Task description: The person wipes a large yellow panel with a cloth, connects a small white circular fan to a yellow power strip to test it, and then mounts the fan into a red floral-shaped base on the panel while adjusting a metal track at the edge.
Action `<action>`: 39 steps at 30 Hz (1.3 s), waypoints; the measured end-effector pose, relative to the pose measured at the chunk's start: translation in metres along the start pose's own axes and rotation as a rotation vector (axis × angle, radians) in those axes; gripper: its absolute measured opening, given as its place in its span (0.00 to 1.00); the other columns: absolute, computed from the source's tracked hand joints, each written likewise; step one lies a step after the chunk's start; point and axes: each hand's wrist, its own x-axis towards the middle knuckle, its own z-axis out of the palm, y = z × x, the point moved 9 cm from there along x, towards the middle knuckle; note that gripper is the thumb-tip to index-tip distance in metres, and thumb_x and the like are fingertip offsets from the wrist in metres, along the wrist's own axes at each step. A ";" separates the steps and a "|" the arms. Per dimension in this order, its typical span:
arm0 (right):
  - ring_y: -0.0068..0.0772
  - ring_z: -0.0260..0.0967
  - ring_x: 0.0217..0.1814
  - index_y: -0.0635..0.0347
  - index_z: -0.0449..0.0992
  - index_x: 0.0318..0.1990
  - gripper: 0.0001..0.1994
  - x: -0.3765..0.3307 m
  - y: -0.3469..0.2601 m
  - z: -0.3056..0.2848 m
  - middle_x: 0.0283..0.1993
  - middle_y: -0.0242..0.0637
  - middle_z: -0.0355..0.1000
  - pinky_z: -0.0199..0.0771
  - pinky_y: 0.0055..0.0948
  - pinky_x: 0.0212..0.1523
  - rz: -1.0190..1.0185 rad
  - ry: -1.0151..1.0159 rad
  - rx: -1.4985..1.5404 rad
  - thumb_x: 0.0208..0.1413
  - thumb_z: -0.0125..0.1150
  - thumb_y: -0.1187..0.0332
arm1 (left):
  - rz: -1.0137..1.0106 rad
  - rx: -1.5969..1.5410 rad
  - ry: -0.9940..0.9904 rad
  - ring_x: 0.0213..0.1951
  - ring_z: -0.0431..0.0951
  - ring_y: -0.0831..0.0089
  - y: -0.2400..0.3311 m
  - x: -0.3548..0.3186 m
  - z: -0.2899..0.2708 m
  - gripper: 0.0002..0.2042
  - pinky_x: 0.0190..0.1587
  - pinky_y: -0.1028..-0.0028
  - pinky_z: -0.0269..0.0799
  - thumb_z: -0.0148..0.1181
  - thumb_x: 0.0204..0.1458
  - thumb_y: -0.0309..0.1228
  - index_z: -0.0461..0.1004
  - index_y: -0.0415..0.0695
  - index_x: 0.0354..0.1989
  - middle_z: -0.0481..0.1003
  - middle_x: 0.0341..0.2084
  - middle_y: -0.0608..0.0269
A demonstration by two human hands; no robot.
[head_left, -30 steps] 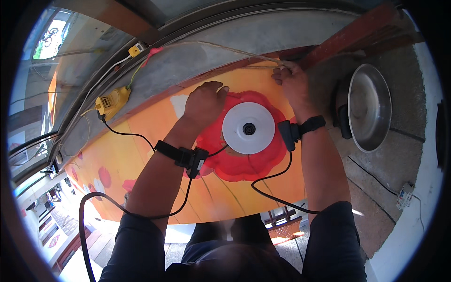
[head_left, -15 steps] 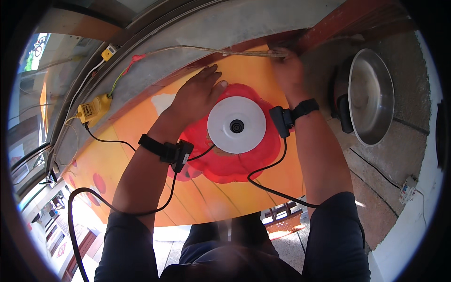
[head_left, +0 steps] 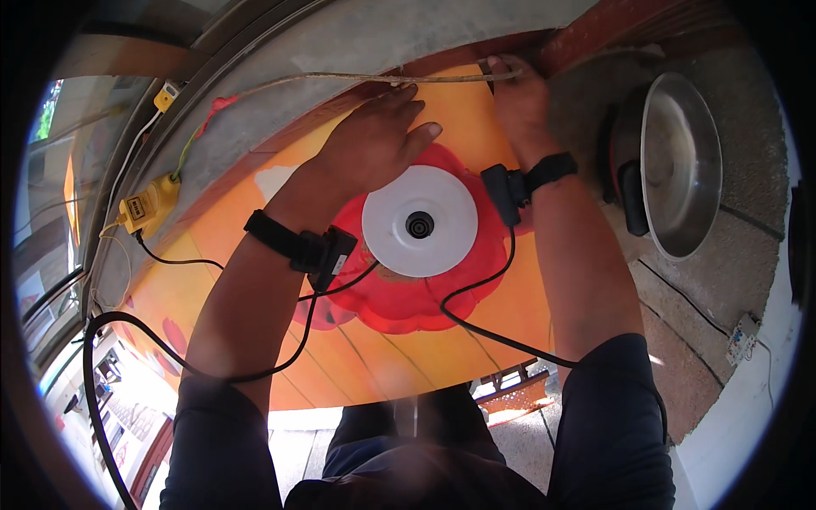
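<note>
Smooth white plastic-looking disc [head_left: 393, 246], rough-looking tan cord [head_left: 357, 76] beyond it, shiny metal pan [head_left: 680, 174] right of the disc, yellow plastic adapter [head_left: 153, 204] left of the disc

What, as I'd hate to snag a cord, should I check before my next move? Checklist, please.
1. Right hand holding the brown cord: ok.
2. Left hand touching that cord: cannot tell; its fingertips are close to it.
3. White round base bare: ok, nothing sits on it.
4. Metal pan clear of both hands: ok.
5. Left wrist's black lead clear of the left forearm: not ok, it crosses it.
6. Yellow plug block live: cannot tell.
</note>
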 end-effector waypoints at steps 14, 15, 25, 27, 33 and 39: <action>0.53 0.78 0.42 0.62 0.80 0.43 0.15 0.001 -0.007 -0.003 0.36 0.55 0.78 0.75 0.39 0.44 -0.011 0.015 -0.009 0.56 0.61 0.60 | 0.065 -0.056 0.413 0.41 0.79 0.56 0.004 -0.022 -0.072 0.13 0.42 0.64 0.75 0.59 0.58 0.32 0.75 0.42 0.49 0.75 0.49 0.52; 0.52 0.78 0.42 0.62 0.80 0.42 0.15 0.002 -0.001 -0.002 0.36 0.55 0.78 0.75 0.38 0.44 0.014 -0.001 0.000 0.56 0.61 0.60 | 0.077 -0.038 0.506 0.38 0.80 0.57 0.008 -0.029 -0.089 0.12 0.39 0.66 0.76 0.60 0.58 0.30 0.75 0.42 0.49 0.76 0.47 0.52; 0.34 0.77 0.41 0.67 0.79 0.44 0.15 -0.003 -0.003 0.016 0.39 0.45 0.80 0.73 0.31 0.45 0.168 -0.131 0.237 0.58 0.63 0.62 | -0.035 0.132 0.458 0.36 0.78 0.52 -0.034 -0.014 -0.100 0.09 0.35 0.61 0.74 0.59 0.58 0.29 0.77 0.43 0.45 0.75 0.36 0.55; 0.28 0.75 0.41 0.67 0.79 0.44 0.15 -0.005 0.002 0.017 0.40 0.40 0.81 0.73 0.29 0.45 0.205 -0.140 0.343 0.58 0.63 0.63 | 0.005 0.129 0.455 0.35 0.78 0.53 -0.022 -0.005 -0.096 0.08 0.35 0.61 0.73 0.59 0.58 0.28 0.77 0.44 0.44 0.75 0.35 0.55; 0.26 0.73 0.40 0.65 0.79 0.44 0.12 -0.003 0.023 0.028 0.40 0.35 0.79 0.72 0.28 0.43 0.314 -0.166 0.540 0.60 0.63 0.65 | 0.053 0.155 0.553 0.33 0.78 0.57 -0.022 0.006 -0.094 0.07 0.34 0.64 0.74 0.60 0.56 0.29 0.79 0.47 0.42 0.75 0.33 0.58; 0.30 0.73 0.44 0.64 0.78 0.46 0.12 -0.003 0.019 0.018 0.44 0.35 0.77 0.72 0.31 0.46 0.396 -0.015 0.640 0.60 0.63 0.67 | 0.088 0.179 0.609 0.31 0.79 0.59 -0.024 0.009 -0.101 0.07 0.32 0.63 0.76 0.62 0.55 0.33 0.80 0.49 0.40 0.75 0.33 0.61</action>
